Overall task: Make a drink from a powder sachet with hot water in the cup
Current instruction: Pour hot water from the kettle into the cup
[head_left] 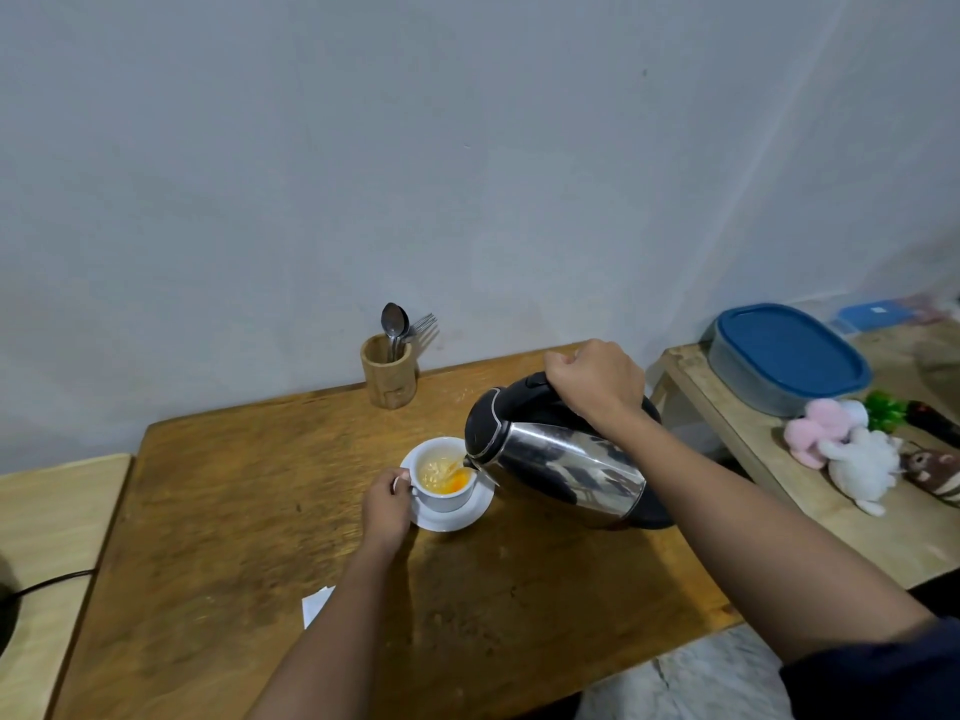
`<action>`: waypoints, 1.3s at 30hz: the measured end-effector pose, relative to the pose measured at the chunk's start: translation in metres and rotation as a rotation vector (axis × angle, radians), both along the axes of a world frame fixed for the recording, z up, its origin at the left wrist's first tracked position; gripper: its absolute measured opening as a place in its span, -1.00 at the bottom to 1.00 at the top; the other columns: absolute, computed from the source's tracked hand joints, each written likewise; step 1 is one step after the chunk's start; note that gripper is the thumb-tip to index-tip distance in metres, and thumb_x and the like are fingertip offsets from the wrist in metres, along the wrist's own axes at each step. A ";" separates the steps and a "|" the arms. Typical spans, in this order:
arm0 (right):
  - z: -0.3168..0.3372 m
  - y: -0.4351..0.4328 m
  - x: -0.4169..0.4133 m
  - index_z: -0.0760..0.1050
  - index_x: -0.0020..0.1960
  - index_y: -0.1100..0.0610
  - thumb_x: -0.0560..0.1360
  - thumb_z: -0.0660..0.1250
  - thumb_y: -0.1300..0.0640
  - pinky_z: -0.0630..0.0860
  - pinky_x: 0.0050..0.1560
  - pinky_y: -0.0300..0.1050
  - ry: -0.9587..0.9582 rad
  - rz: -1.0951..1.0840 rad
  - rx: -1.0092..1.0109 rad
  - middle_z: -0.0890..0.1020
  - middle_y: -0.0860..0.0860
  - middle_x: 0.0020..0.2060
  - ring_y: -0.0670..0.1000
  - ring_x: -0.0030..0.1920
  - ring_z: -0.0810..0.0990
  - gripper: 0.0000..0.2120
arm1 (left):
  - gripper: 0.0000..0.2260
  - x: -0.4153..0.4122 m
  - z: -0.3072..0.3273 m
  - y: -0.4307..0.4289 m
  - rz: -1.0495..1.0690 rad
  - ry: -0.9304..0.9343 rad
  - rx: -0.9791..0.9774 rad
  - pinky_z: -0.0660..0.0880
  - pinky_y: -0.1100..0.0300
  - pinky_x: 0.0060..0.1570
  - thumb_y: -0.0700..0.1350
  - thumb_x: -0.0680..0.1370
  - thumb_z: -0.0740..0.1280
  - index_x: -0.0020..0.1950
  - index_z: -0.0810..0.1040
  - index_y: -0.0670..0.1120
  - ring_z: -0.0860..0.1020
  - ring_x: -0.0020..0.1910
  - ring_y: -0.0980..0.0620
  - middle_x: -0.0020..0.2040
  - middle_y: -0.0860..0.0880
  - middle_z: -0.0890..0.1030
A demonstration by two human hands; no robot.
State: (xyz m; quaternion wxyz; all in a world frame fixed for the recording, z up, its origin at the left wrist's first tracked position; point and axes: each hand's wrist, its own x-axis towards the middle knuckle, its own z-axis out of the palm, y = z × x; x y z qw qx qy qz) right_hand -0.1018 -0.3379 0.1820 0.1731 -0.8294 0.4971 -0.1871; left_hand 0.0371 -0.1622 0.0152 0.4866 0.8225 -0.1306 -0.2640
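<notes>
A white cup [451,498] stands on a white saucer [457,518] in the middle of the wooden table [234,537]. Pale powder and orange liquid show inside the cup. My left hand [387,504] holds the cup's handle. My right hand [597,379] grips the black handle of a steel kettle [566,462]. The kettle is tilted, its spout over the cup's rim, and water runs into the cup. A white sachet [316,605] lies near the table's front, partly hidden by my left forearm.
A wooden holder [389,374] with spoons and a fork stands by the wall. On the right, a lower bench [727,423] carries a blue-lidded container [789,356] and soft toys [857,454]. A lighter table [47,537] with a black cable sits at the left.
</notes>
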 end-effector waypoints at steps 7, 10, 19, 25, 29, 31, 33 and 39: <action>0.003 0.001 0.000 0.25 -0.52 0.15 0.41 0.18 0.03 0.20 -0.46 -0.20 0.006 -0.024 -0.015 0.33 0.00 -0.58 0.03 -0.53 0.31 -0.63 | -0.75 -0.002 0.001 0.000 0.017 -0.003 -0.001 0.38 0.09 0.01 -0.19 0.60 0.12 0.16 0.53 -0.21 0.44 0.00 -0.03 0.16 -0.22 0.56; 0.001 0.001 0.000 0.29 -0.51 0.15 0.40 0.17 0.02 0.23 -0.44 -0.20 0.007 -0.022 -0.014 0.34 0.00 -0.58 0.04 -0.52 0.33 -0.65 | -0.76 -0.001 0.001 -0.001 0.022 -0.009 0.004 0.38 0.09 0.02 -0.20 0.60 0.13 0.15 0.53 -0.22 0.44 0.00 -0.04 0.15 -0.22 0.57; 0.003 -0.001 -0.001 0.29 -0.50 0.16 0.40 0.17 0.02 0.23 -0.45 -0.19 0.004 -0.014 -0.021 0.33 -0.01 -0.58 0.04 -0.52 0.32 -0.65 | -0.76 0.001 -0.001 -0.002 0.019 -0.009 0.021 0.37 0.13 -0.01 -0.20 0.60 0.13 0.13 0.54 -0.21 0.45 -0.01 -0.05 0.14 -0.21 0.58; 0.004 0.000 -0.003 0.26 -0.52 0.15 0.40 0.18 0.03 0.20 -0.46 -0.20 0.008 -0.027 -0.030 0.33 -0.01 -0.58 0.04 -0.51 0.32 -0.63 | -0.76 0.005 0.001 -0.005 0.006 0.003 0.060 0.40 0.08 0.03 -0.19 0.60 0.13 0.15 0.53 -0.21 0.45 -0.01 -0.05 0.16 -0.21 0.57; 0.004 0.000 -0.003 0.24 -0.53 0.15 0.40 0.18 0.03 0.19 -0.47 -0.20 0.004 -0.025 -0.037 0.31 -0.01 -0.59 0.04 -0.52 0.31 -0.62 | -0.76 0.004 0.002 -0.004 0.003 0.011 0.054 0.36 0.13 -0.01 -0.20 0.60 0.13 0.14 0.53 -0.21 0.44 -0.01 -0.05 0.16 -0.22 0.57; 0.004 0.000 -0.003 0.25 -0.53 0.15 0.39 0.18 0.03 0.19 -0.47 -0.21 0.010 -0.027 -0.040 0.31 -0.01 -0.59 0.04 -0.52 0.31 -0.63 | -0.76 0.005 0.001 -0.005 0.005 0.007 0.053 0.36 0.13 -0.01 -0.20 0.59 0.13 0.13 0.54 -0.22 0.45 -0.02 -0.06 0.15 -0.23 0.57; 0.003 0.000 -0.003 0.27 -0.52 0.15 0.40 0.18 0.03 0.19 -0.47 -0.20 0.011 -0.033 -0.039 0.32 -0.01 -0.59 0.04 -0.52 0.32 -0.64 | -0.76 0.005 0.000 -0.005 0.005 0.005 0.055 0.36 0.13 -0.01 -0.20 0.59 0.13 0.12 0.54 -0.22 0.45 -0.02 -0.06 0.15 -0.24 0.58; 0.002 -0.001 -0.004 0.26 -0.53 0.15 0.40 0.17 0.02 0.18 -0.47 -0.20 0.023 -0.044 -0.048 0.34 0.00 -0.57 0.03 -0.52 0.32 -0.63 | -0.76 0.007 0.001 -0.003 -0.029 -0.008 0.045 0.34 0.14 -0.01 -0.21 0.59 0.13 0.13 0.54 -0.23 0.44 -0.02 -0.05 0.16 -0.23 0.58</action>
